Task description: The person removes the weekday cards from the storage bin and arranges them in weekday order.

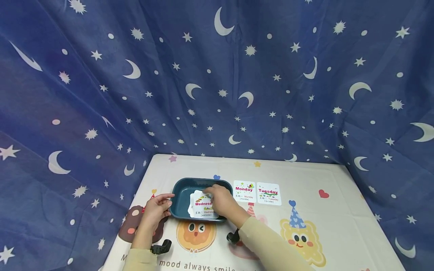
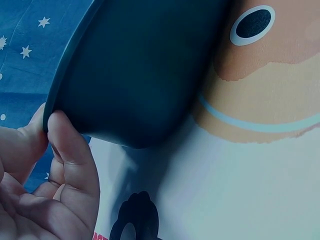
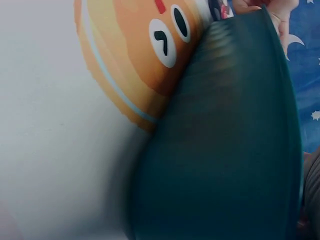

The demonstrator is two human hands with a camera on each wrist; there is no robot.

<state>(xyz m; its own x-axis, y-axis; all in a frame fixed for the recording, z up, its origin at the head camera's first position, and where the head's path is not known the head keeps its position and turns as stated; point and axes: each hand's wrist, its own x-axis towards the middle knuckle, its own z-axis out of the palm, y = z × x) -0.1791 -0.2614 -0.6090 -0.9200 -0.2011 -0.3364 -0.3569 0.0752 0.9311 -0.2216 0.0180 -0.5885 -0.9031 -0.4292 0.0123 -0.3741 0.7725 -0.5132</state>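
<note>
A dark teal plastic tray (image 1: 180,203) sits near the back left of the table. My left hand (image 1: 157,209) pinches its left rim between thumb and fingers; the left wrist view shows this hand (image 2: 65,170) close up, with the thumb and a finger on either side of the rim (image 2: 60,80). Over the tray, my right hand (image 1: 222,201) holds a white Wednesday card (image 1: 203,210) by its right side, covering part of the word. Edges of other white cards (image 1: 191,207) show behind it at the left. In the right wrist view the tray wall (image 3: 225,150) hides the right fingers.
Right of the tray, a Monday card (image 1: 244,192) and a Tuesday card (image 1: 269,194) lie face up side by side. The white tablecloth (image 1: 210,165) has cartoon prints. A blue curtain (image 1: 217,113) with moons and stars stands along the back and sides.
</note>
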